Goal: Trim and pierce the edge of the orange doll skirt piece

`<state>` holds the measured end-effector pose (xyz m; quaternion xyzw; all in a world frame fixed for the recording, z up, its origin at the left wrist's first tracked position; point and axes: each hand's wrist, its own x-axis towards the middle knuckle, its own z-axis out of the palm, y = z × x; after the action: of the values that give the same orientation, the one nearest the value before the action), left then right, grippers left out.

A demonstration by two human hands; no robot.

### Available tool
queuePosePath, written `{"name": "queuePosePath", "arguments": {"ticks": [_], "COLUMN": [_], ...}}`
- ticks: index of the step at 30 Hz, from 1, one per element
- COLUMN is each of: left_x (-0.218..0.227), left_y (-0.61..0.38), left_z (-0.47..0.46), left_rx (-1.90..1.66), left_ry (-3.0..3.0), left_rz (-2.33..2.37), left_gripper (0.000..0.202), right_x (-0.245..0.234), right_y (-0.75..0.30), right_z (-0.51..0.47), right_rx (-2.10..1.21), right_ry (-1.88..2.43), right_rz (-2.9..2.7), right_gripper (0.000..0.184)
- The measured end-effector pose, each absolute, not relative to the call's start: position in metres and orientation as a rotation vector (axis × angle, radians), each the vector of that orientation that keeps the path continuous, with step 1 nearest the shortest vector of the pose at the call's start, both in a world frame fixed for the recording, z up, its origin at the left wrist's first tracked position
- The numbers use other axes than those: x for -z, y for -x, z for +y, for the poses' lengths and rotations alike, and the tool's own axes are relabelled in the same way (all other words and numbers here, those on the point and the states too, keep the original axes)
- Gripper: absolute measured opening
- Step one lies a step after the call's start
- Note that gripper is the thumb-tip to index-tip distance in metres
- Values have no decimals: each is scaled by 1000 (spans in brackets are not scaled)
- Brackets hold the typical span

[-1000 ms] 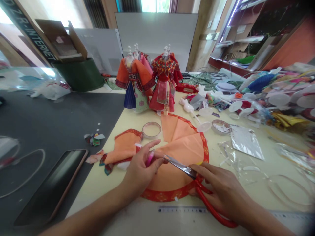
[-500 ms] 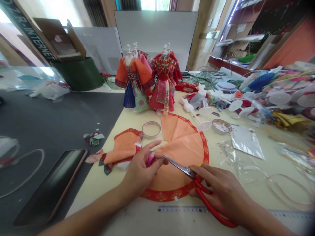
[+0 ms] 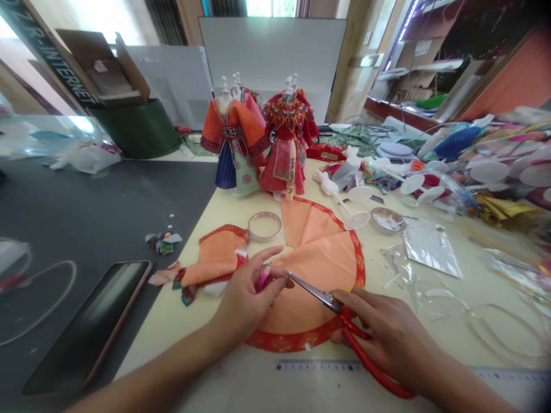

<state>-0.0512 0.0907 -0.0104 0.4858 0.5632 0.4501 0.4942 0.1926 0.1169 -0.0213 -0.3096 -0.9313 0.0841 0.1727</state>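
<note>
My right hand (image 3: 383, 321) is closed round the red handles of a pair of scissors (image 3: 316, 292). Their metal blades point left, tips close together and near the fingertips of my left hand (image 3: 252, 292). That left hand is pinched, with a small glossy pink thing (image 3: 263, 277) in its curled fingers; its kind I cannot make out. Under both hands lies a round peach cloth piece (image 3: 321, 275) with a red patterned border. To the left rests a smaller peach garment piece (image 3: 221, 249) with red trim. Anything held at the left fingertips is too small to tell.
Small dressed mannequins (image 3: 235, 140) stand at the back. A tape roll (image 3: 264, 226) lies behind my left hand, a phone (image 3: 88, 327) at the left, a ruler (image 3: 318, 366) in front. Plastic bags (image 3: 433, 246), stands and fabric crowd the right side.
</note>
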Motion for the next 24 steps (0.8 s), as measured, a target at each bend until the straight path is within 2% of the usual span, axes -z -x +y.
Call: {"name": "queuePosePath", "arguments": {"ticks": [19, 24], "left_x": [12, 11], "left_y": [53, 53], "left_z": [89, 90], "left_rx": [-1071, -1107], "left_ry": [-1208, -1178], "left_rz": [1382, 1408], "left_gripper": [47, 47], "right_x": [20, 16], "right_y": [-194, -192], "right_z": [117, 117], "right_rx": [-263, -307], "right_ry": [889, 956], "right_rz": [-2621, -2615], "right_gripper": [29, 36]}}
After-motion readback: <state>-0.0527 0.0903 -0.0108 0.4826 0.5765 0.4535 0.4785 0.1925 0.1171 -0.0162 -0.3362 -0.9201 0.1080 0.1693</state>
